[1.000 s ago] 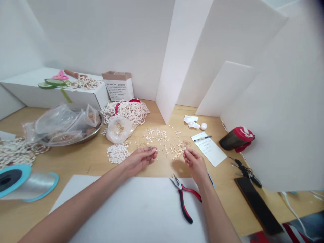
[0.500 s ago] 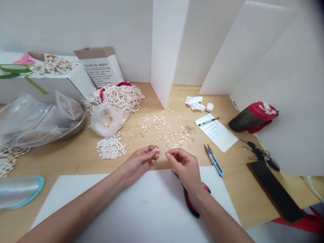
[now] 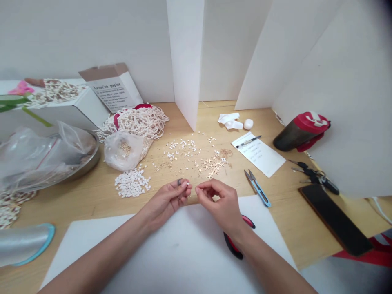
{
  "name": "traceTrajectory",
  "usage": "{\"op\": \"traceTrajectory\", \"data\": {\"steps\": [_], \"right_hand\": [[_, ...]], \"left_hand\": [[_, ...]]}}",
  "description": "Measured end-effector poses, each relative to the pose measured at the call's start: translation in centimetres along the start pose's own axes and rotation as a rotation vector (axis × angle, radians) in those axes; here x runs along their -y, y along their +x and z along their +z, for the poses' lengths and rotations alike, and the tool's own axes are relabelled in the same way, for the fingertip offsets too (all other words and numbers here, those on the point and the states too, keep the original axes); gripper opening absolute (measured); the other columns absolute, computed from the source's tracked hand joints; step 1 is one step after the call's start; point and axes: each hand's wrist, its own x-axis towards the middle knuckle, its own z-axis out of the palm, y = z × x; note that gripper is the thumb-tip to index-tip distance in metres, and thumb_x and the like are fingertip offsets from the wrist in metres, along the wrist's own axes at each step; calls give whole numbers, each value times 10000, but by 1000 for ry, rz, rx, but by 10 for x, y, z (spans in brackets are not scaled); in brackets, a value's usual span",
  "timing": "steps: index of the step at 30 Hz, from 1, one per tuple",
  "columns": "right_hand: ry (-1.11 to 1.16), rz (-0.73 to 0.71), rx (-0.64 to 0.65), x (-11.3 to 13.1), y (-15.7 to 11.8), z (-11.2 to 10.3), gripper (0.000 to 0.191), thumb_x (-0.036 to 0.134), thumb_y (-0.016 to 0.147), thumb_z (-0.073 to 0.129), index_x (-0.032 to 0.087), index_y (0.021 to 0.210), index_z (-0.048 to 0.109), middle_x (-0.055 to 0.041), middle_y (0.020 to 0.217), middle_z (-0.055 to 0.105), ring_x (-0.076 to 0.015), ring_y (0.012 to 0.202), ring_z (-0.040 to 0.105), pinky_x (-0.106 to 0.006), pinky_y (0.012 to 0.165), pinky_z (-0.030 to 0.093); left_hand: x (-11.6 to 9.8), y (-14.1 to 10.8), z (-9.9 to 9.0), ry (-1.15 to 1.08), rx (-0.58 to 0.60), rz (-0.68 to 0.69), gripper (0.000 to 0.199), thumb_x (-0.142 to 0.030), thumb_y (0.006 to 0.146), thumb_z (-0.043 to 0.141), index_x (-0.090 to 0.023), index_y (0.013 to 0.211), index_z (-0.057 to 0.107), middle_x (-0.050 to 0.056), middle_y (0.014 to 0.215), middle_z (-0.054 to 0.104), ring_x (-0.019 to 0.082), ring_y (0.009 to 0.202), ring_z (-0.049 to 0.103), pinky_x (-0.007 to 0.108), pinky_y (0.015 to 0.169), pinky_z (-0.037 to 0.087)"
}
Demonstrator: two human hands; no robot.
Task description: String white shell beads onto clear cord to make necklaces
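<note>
The left hand is pinched closed, its thumb and fingertips gripping a tiny white bead, with a silver ring on one finger. The right hand is curled just beside it, apart from the left hand, with its fingertips drawn together near the bead; whether they hold anything too fine to see, I cannot tell.

Both hands are over the upper edge of a white paper sheet lying on the light wooden tabletop. Just beyond them are a heap of white shell chips, a loose scatter of white chips and a cluster of small gold starfish charms. Further left, a clear plastic bag of gold beads rests against a tangle of cream shell-bead strands. To the right lie blue-handled steel thread snips, while red-and-black pliers sit partly hidden below the right hand.
</note>
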Motion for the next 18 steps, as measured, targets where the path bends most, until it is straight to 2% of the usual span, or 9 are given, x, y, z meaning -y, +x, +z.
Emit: {"op": "traceTrajectory", "data": {"steps": [8, 18], "right_hand": [[-63, -78, -39, 1, -2, 0, 57, 198, 797, 610, 187, 783, 664, 11, 622, 568, -104, 534, 482, -234, 519, 403], [-103, -59, -26, 0, -2, 0, 87, 239, 814, 599, 198, 798, 674, -6, 641, 592, -116, 537, 495, -250, 531, 417]], "left_hand": [[1, 1, 1, 19, -1, 1, 72, -83, 805, 638, -119, 865, 621, 22, 760, 612, 60, 691, 604, 121, 592, 493], [4, 0, 0, 65, 2, 5, 114, -114, 759, 698, -130, 850, 632, 26, 788, 644, 68, 720, 606, 128, 623, 479]]}}
